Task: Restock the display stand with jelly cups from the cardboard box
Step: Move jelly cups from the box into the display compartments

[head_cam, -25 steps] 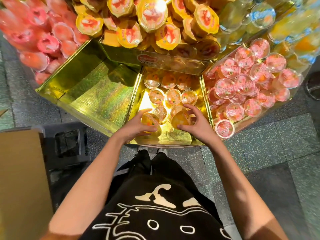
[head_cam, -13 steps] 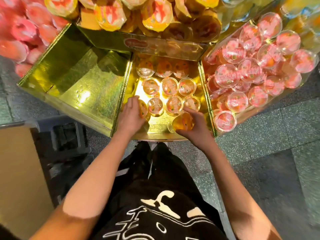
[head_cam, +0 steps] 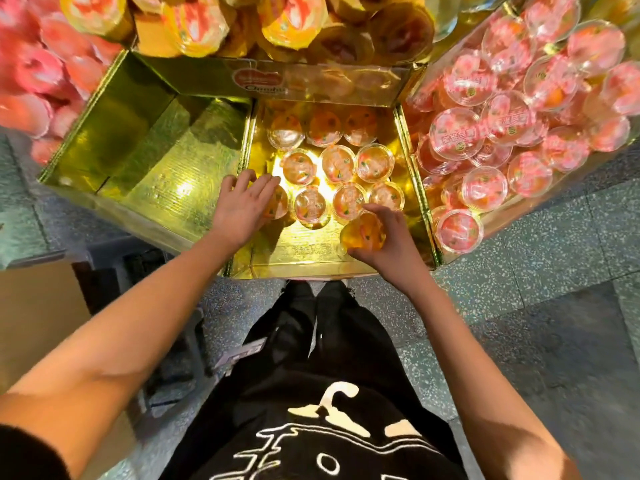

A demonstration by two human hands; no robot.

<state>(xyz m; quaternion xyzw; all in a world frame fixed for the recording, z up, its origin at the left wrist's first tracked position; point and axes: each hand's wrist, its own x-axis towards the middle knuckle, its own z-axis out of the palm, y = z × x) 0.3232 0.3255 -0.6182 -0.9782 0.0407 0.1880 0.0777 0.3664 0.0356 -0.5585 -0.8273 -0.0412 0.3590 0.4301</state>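
**Orange jelly cup at the front of the stand's middle bin**

The orange jelly cup [head_cam: 363, 232] is gripped in the curled fingers of the right hand [head_cam: 393, 245]. It is tilted, with its axis leaning off vertical and its wall toward the camera; which way its lid faces cannot be told. It is over the front right of the gold-floored middle bin [head_cam: 301, 251] of the display stand [head_cam: 311, 81]. Behind it, shelved cups [head_cam: 339, 164] stand upright in rows, lids up. The left hand [head_cam: 242, 202], fingers straight and spread, rests on the leftmost cup [head_cam: 278, 206]. A gold-lined bin [head_cam: 149, 157] lies to the left and pink cups [head_cam: 485, 133] to the right. Below is a terrazzo floor [head_cam: 519, 289], with the cardboard box [head_cam: 31, 323] at far left.
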